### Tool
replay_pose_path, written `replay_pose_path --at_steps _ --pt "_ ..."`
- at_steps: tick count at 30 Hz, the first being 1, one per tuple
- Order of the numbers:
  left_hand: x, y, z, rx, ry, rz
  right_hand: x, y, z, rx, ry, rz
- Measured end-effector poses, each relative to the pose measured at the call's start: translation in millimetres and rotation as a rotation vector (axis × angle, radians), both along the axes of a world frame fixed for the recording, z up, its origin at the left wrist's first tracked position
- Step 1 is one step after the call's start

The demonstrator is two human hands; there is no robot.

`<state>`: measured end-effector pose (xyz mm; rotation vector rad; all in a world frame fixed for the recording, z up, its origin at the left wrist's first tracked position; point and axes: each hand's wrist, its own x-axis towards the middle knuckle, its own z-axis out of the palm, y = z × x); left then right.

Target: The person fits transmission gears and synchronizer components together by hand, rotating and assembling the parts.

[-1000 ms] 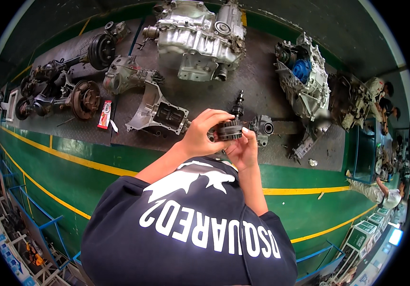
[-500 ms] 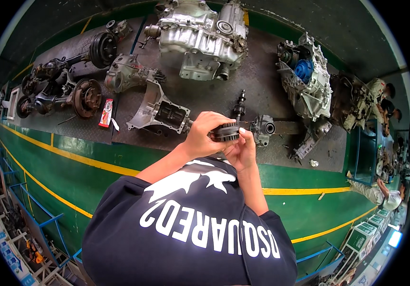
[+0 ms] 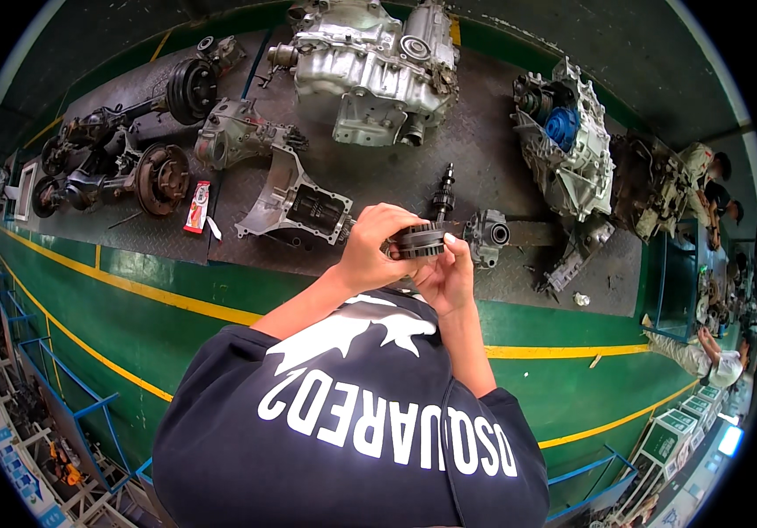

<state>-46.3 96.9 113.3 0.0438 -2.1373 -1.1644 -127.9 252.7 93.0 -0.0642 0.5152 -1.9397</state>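
Observation:
A dark round toothed gear is held in front of my chest by both hands. My left hand wraps its left side from above. My right hand cups it from below and the right, thumb against its rim. Just beyond the gear, a splined gear shaft and a small grey housing lie on the dark metal mat. An open gearbox cover lies to the left of my hands. My dark printed shirt fills the lower part of the view.
A large silver transmission case lies at the far middle, another casing with a blue part to the right. Axle and brake-disc parts lie at the left. A red-white packet rests near the mat edge. Other people work at the right.
The gear has stayed between both hands with only slight shifts of the fingers around it; nothing on the mat has moved.

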Motion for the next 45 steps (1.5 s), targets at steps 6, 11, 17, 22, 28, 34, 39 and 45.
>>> replay_pose_path --at_steps 6,11,17,22,28,34,39,45 --pt "0 -2 -1 -0.039 0.000 0.021 1 3 -8 0.014 -0.018 -0.007" --pt "2 -6 2 -0.054 -0.001 0.012 6 0 0 0.005 -0.056 -0.007" --pt "2 -4 3 -0.074 0.007 0.001 5 1 -3 -0.005 -0.049 0.021" --pt "3 -4 1 -0.077 0.010 0.011 6 1 -1 0.002 -0.028 0.020" --pt "3 -1 -3 -0.008 -0.058 -0.002 8 0 -2 0.040 -0.060 -0.020" --pt "3 1 -1 0.032 -0.128 -0.029 6 3 -10 0.054 -0.091 -0.027" --pt "5 2 -1 0.055 -0.153 -0.040 7 4 -6 0.035 -0.089 -0.037" --pt "4 1 -2 0.060 -0.144 -0.069 9 8 -4 0.037 -0.127 -0.055"
